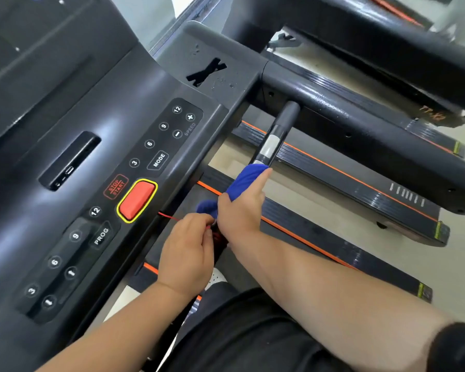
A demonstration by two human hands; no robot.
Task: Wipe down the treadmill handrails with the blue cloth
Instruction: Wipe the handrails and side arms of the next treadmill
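A short black grip bar (281, 130) with a silver sensor patch juts from the thick right handrail (360, 122) toward me. The blue cloth (246, 179) is wrapped over the bar's near end. My right hand (239, 208) is closed around the cloth and the bar, thumb stretched along it. My left hand (189, 251) sits just below and left of it, fingers pinched on a thin red safety cord (169, 216) and its dark clip near the console edge.
The console (97, 162) fills the left, with number keys, MODE and PROG buttons and a red stop button (137, 200). Below lie the belt and orange-striped side rails (333, 167). A neighbouring treadmill's handrail (387, 41) crosses the top right.
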